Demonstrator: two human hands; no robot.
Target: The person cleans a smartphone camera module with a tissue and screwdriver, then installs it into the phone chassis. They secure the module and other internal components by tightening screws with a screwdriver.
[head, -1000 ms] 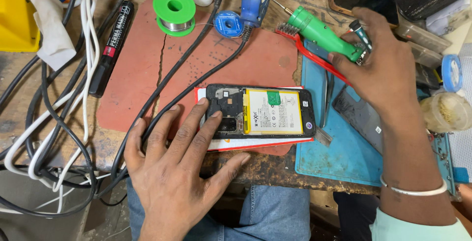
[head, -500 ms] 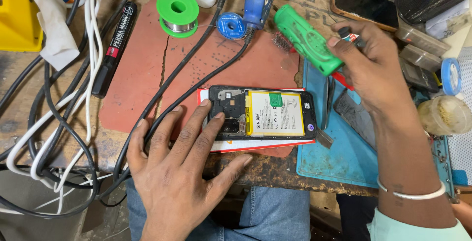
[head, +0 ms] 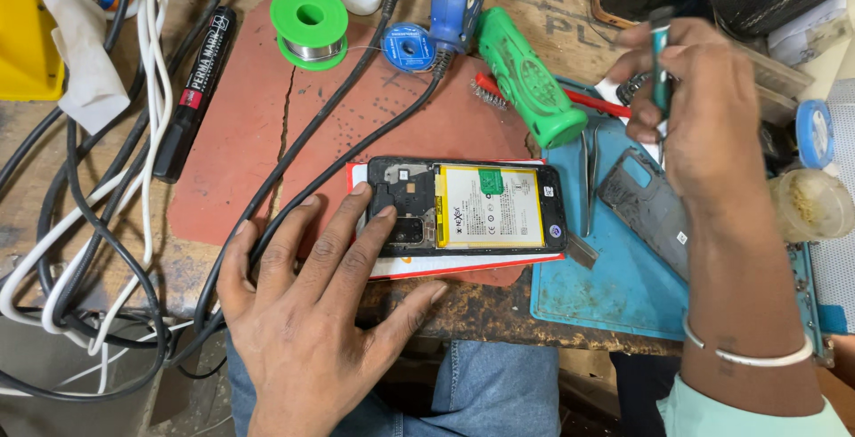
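Phone (head: 466,205) lies back off, battery exposed; left hand (head: 312,312) presses it flat, fingers spread. Right hand (head: 704,107) pinches slim teal screwdriver (head: 660,67); board work remains.

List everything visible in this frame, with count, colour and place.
opened phone: 1, black with yellow battery, centre, on red mat
red mat: 1, cracked, under phone
green tool handle: 1, above phone
solder spool: 1, green, top
black marker: 1, left of mat
cables: several, black and white, left
blue mat: 1, right
tweezers: 1, silver, on blue mat
left hand: fingers on phone
right hand: holds small teal screwdriver
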